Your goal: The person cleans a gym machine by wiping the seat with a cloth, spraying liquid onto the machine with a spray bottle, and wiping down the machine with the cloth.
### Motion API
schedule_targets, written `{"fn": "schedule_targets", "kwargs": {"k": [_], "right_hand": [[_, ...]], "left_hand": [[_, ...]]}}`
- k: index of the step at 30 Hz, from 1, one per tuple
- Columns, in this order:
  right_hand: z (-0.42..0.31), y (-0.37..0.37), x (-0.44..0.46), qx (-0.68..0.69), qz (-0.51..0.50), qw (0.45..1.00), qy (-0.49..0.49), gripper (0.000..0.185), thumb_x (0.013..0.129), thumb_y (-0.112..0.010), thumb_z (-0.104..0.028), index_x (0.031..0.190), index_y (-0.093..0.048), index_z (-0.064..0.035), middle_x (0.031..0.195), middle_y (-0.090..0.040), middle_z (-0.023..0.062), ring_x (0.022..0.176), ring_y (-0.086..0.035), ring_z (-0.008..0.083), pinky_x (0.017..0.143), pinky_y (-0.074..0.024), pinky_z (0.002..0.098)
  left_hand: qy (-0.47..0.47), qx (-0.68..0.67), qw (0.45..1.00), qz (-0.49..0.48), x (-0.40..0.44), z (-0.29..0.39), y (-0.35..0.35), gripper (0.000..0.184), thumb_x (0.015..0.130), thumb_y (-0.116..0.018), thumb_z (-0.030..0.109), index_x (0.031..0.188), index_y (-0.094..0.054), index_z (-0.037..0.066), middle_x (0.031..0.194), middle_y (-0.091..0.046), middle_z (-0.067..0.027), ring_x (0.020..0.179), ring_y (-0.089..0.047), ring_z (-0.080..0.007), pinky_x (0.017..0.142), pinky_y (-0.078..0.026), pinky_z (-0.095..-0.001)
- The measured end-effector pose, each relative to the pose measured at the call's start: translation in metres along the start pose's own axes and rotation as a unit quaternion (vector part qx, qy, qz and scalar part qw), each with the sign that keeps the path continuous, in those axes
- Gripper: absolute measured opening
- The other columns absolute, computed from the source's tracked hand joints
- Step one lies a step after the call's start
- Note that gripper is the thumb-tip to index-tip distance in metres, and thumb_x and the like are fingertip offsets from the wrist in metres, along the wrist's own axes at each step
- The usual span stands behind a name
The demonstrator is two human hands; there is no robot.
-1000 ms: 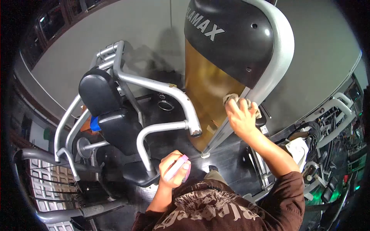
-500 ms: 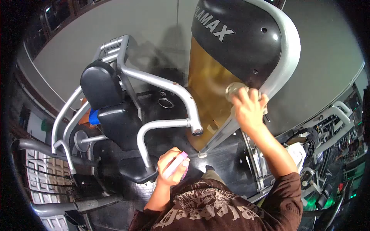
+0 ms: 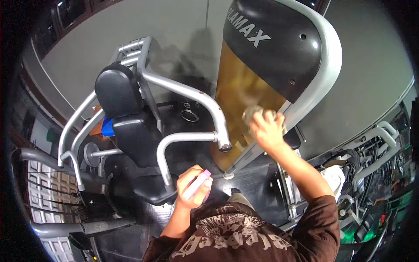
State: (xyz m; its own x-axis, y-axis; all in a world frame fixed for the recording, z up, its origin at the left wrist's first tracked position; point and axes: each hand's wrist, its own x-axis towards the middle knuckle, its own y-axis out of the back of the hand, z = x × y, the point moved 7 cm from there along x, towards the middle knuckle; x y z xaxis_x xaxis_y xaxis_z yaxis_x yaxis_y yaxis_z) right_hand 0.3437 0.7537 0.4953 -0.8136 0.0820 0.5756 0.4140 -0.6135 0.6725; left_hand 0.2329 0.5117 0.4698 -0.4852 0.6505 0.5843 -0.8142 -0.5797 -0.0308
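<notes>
Two hands at panel (image 3: 244, 91): right hand (image 3: 267, 129) clamped on cloth (image 3: 252, 114), cloth against panel's lower face; left hand (image 3: 194, 187) closed round pink-white object (image 3: 197, 185), below panel, near seat (image 3: 135, 139).

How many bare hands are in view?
2: left hand, around a pink-and-white object; right hand, holding a crumpled beige cloth at the glossy amber panel.

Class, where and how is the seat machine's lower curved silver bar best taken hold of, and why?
Best gripped, I judge, on the downward stretch of the lower curved silver bar, fingers wrapped around it, coming from the side away from the black seat. That stretch is slim, rounded and nearly straight, and the seat crowds its other side.
</notes>
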Motion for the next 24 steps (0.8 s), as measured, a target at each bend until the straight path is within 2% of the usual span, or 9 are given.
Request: {"fn": "schedule_targets", "kwargs": {"k": [2, 4, 6, 9, 14, 16, 17, 21, 24], "right_hand": [[0.017, 0.033, 0.033, -0.074, 0.066, 0.995, -0.013, 0.016, 0.08, -0.067, -0.024, 0.091, -0.074, -0.0146, 0.109, -0.057, 0.0, 0.101, -0.054, 0.0239, 0.09, -0.0364, 0.0527], [0.03, 0.027, 0.045, -0.105, 0.025, 0.994, -0.024, 0.014, 0.081, -0.066, -0.025, 0.09, -0.072, -0.0158, 0.105, -0.055, 0.0001, 0.103, -0.054, 0.0231, 0.091, -0.0356, 0.0519], [0.021, 0.014, 0.038, -0.128, 0.037, 0.991, 0.023, 0.013, 0.081, -0.067, -0.024, 0.087, -0.072, -0.0138, 0.105, -0.055, 0.0009, 0.103, -0.054, 0.0238, 0.091, -0.0361, 0.0511], [-0.001, -0.029, 0.005, -0.065, 0.015, 0.997, 0.049, 0.016, 0.082, -0.066, -0.024, 0.086, -0.072, -0.0099, 0.104, -0.057, 0.0038, 0.105, -0.054, 0.0255, 0.09, -0.041, 0.049], [-0.043, -0.087, -0.048, 0.025, -0.113, 0.99, 0.087, 0.017, 0.083, -0.065, -0.024, 0.082, -0.074, -0.0097, 0.105, -0.06, 0.003, 0.106, -0.054, 0.0264, 0.091, -0.0422, 0.0494], [-0.044, -0.078, -0.043, 0.052, -0.124, 0.988, 0.076, 0.016, 0.082, -0.065, -0.025, 0.082, -0.074, -0.0111, 0.105, -0.059, 0.0019, 0.106, -0.054, 0.0265, 0.091, -0.0419, 0.0496], [-0.039, -0.067, -0.037, 0.031, -0.078, 0.995, 0.056, 0.016, 0.081, -0.065, -0.025, 0.086, -0.075, -0.0141, 0.104, -0.058, 0.0007, 0.105, -0.054, 0.0257, 0.09, -0.041, 0.0515], [0.005, 0.024, 0.007, -0.028, -0.023, 0.999, -0.026, 0.018, 0.079, -0.067, -0.023, 0.095, -0.074, -0.0179, 0.11, -0.057, -0.0003, 0.108, -0.053, 0.0249, 0.091, -0.0375, 0.0526], [0.032, 0.031, 0.007, -0.086, -0.027, 0.993, -0.074, 0.02, 0.079, -0.065, -0.023, 0.097, -0.074, -0.0196, 0.11, -0.057, -0.0008, 0.107, -0.052, 0.026, 0.092, -0.0362, 0.0535]], "left_hand": [[0.016, -0.006, 1.0, 0.004, -0.001, -0.005, -0.002, 0.012, 0.086, -0.07, 0.004, 0.087, -0.065, -0.006, 0.077, -0.067, -0.013, 0.064, -0.06, -0.022, 0.059, -0.048, -0.0322], [-0.02, -0.001, 1.0, -0.007, 0.001, -0.003, -0.007, 0.012, 0.087, -0.07, 0.004, 0.088, -0.065, -0.006, 0.077, -0.066, -0.0129, 0.063, -0.06, -0.0217, 0.058, -0.047, -0.0318], [-0.041, 0.0, 0.999, -0.014, 0.003, 0.002, -0.013, 0.011, 0.087, -0.07, 0.004, 0.087, -0.065, -0.006, 0.077, -0.066, -0.0128, 0.063, -0.06, -0.0217, 0.057, -0.047, -0.0319], [-0.022, -0.009, 1.0, -0.01, -0.002, -0.004, -0.012, 0.013, 0.087, -0.071, 0.006, 0.086, -0.065, -0.006, 0.076, -0.066, -0.013, 0.063, -0.059, -0.0223, 0.058, -0.047, -0.0327], [0.018, -0.017, 1.0, 0.003, -0.019, -0.008, 0.001, 0.014, 0.086, -0.072, 0.007, 0.086, -0.066, -0.006, 0.076, -0.066, -0.0132, 0.062, -0.059, -0.0229, 0.058, -0.047, -0.033], [0.029, -0.012, 0.999, 0.011, -0.025, -0.006, 0.009, 0.014, 0.086, -0.071, 0.007, 0.086, -0.066, -0.006, 0.076, -0.066, -0.0135, 0.063, -0.06, -0.023, 0.058, -0.047, -0.033], [0.055, -0.025, 0.998, 0.021, -0.027, -0.006, 0.011, 0.014, 0.086, -0.071, 0.007, 0.086, -0.066, -0.006, 0.077, -0.067, -0.014, 0.063, -0.06, -0.0231, 0.059, -0.048, -0.0327], [0.047, -0.019, 0.998, 0.028, -0.026, -0.005, 0.015, 0.014, 0.086, -0.071, 0.007, 0.086, -0.066, -0.006, 0.078, -0.068, -0.0144, 0.063, -0.061, -0.0234, 0.059, -0.049, -0.033], [0.036, -0.019, 0.999, 0.026, -0.018, 0.0, 0.012, 0.014, 0.087, -0.071, 0.007, 0.087, -0.067, -0.006, 0.077, -0.068, -0.0141, 0.063, -0.061, -0.0236, 0.058, -0.049, -0.0335]]}}
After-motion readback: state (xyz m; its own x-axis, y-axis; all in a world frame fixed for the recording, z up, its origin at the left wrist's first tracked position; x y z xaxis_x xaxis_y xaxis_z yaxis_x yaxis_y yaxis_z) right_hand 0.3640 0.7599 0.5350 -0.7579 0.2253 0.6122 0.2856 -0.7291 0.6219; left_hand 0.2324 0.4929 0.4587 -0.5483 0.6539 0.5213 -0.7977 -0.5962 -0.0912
